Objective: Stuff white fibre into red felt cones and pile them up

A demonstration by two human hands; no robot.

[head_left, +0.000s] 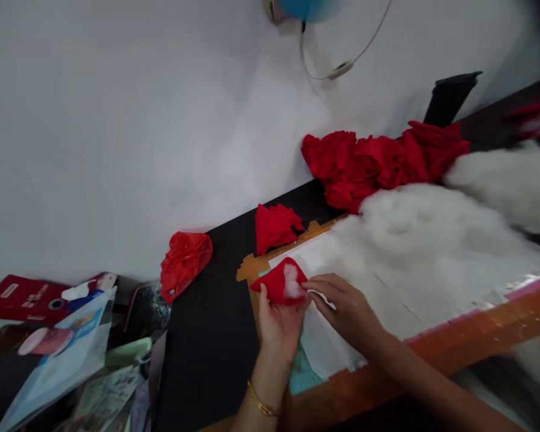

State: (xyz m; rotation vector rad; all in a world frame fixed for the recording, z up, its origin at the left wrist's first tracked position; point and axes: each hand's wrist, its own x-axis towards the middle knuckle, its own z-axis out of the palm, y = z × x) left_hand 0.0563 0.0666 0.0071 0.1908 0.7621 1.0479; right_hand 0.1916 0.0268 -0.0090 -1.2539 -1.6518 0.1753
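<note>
A small red fabric piece (274, 284), pointed at its left end, rests in my left hand (281, 324), whose thumb presses on its near side. White stuffing (292, 282) shows in the opening at its right. My right hand (342, 306) is at that opening, thumb and fingers pinched at the edge; whether they hold the fabric or a bit of stuffing is too small to tell. Beneath both hands lies a white sheet (324, 342) edged with brown tape. A large heap of white stuffing (427, 222) lies to the right of my hands.
Small red fabric pieces (276, 227) lie just behind my hands, with a larger red pile (378, 159) along the wall. A red plastic bag (184, 261) sits at the left. Boxes, a pink-lidded tub (47, 341) and papers crowd the far left. A cable hangs above.
</note>
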